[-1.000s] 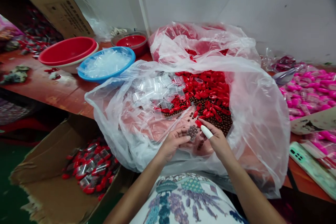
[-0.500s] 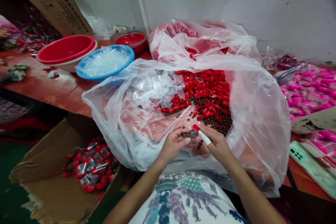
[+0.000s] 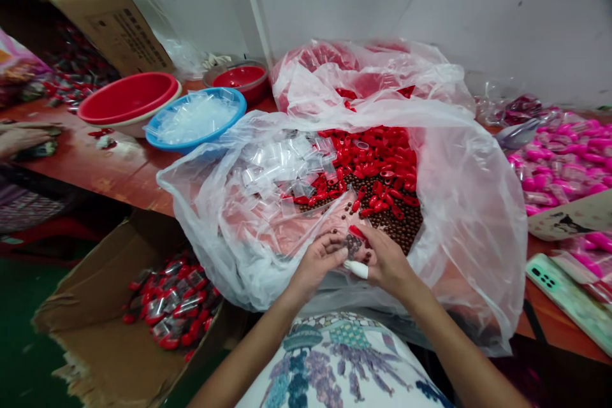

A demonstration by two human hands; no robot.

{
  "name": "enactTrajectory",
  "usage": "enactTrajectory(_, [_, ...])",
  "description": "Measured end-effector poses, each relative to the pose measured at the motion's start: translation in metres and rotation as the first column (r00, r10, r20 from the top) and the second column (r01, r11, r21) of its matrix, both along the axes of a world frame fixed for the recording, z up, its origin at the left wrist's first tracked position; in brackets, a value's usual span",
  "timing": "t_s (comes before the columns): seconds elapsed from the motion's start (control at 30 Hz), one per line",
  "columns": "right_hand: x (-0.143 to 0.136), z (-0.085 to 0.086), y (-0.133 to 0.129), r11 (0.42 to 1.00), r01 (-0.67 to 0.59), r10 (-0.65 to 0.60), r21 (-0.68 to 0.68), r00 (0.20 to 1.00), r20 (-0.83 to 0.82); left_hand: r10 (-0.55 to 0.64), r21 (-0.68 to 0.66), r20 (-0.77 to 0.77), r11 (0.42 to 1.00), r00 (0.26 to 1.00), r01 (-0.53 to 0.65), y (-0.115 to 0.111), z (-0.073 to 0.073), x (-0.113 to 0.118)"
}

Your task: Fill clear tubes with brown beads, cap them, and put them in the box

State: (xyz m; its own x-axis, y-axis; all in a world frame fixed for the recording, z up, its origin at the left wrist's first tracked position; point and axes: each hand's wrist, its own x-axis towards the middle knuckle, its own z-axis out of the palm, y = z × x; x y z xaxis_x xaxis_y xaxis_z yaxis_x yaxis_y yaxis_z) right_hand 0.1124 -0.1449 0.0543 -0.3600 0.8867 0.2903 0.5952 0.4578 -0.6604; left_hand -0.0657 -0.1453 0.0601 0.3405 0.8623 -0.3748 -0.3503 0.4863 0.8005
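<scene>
My left hand (image 3: 313,264) is closed on a small clear plastic sleeve (image 3: 352,243) with brown balls in it. My right hand (image 3: 389,264) faces it, fingers closed on a red plastic piece (image 3: 355,231) at the sleeve's far end. A white covering (image 3: 356,269) wraps the right thumb. Both hands are over the near part of a translucent plastic bag (image 3: 471,223) spread open on the table. Inside lie loose brown balls (image 3: 404,223), a heap of red plastic pieces (image 3: 377,156) and a pile of clear sleeves (image 3: 275,162).
To the left stand a blue basin (image 3: 153,137) of clear plastic pieces and red basins (image 3: 129,99). A cardboard box (image 3: 81,338) below holds filled red items. Pink items (image 3: 568,159) and a phone (image 3: 568,299) are at right. Another person's hand (image 3: 21,139) shows far left.
My right thumb has swung down and left toward my left fingers, while the red piece shifts slightly left. Another person's hand has come into view at the far left. The view has shifted slightly.
</scene>
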Motion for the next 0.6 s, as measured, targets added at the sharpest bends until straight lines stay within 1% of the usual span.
enactTrajectory(0.1, [-0.004, 0.001, -0.002, 1.0, -0.025, 0.026, 0.011, 1.0, -0.017, -0.07, -0.18, 0.149, 0.979, 0.986, 0.097, 0.005, 0.001, 0.007])
enactTrajectory(0.17, [-0.008, 0.0, -0.004, 0.997, -0.064, 0.065, 0.034, 0.998, -0.025, -0.067, -0.241, 0.155, 0.965, 0.986, 0.103, 0.007, 0.001, 0.015])
enactTrajectory(0.23, [-0.012, -0.002, -0.007, 0.996, -0.08, 0.081, 0.049, 0.997, -0.017, -0.018, -0.245, 0.081, 0.969, 0.997, 0.038, 0.006, 0.0, 0.025])
enactTrajectory(0.3, [-0.014, -0.003, -0.008, 0.995, -0.08, 0.081, 0.057, 0.997, -0.005, 0.054, -0.216, 0.02, 0.975, 0.998, -0.049, 0.004, 0.0, 0.033])
enactTrajectory(0.33, [-0.014, -0.002, -0.009, 0.995, -0.084, 0.084, 0.059, 0.996, -0.005, 0.085, -0.2, 0.012, 0.977, 0.996, -0.081, 0.003, 0.001, 0.036])
enactTrajectory(0.4, [-0.012, 0.0, -0.01, 0.996, -0.084, 0.086, 0.036, 0.996, -0.031, 0.107, -0.192, 0.031, 0.976, 0.994, -0.099, 0.003, 0.005, 0.037])
enactTrajectory(0.43, [-0.01, 0.001, -0.01, 0.998, -0.069, 0.069, 0.0, 0.996, -0.058, 0.113, -0.188, 0.053, 0.977, 0.992, -0.101, 0.004, 0.007, 0.035])
enactTrajectory(0.47, [-0.008, 0.002, -0.011, 0.998, -0.031, 0.026, -0.052, 0.995, -0.094, 0.125, -0.181, 0.08, 0.978, 0.989, -0.109, 0.005, 0.01, 0.033])
enactTrajectory(0.5, [-0.005, 0.002, -0.011, 0.993, 0.028, -0.044, -0.116, 0.989, -0.138, 0.142, -0.172, 0.109, 0.978, 0.984, -0.122, 0.006, 0.012, 0.03])
enactTrajectory(0.57, [0.001, 0.0, -0.011, 0.951, 0.144, -0.205, -0.273, 0.956, -0.209, 0.169, -0.161, 0.161, 0.976, 0.972, -0.143, 0.009, 0.016, 0.025])
enactTrajectory(0.6, [0.003, -0.002, -0.01, 0.924, 0.168, -0.257, -0.343, 0.938, -0.232, 0.174, -0.168, 0.176, 0.975, 0.969, -0.144, 0.01, 0.017, 0.023])
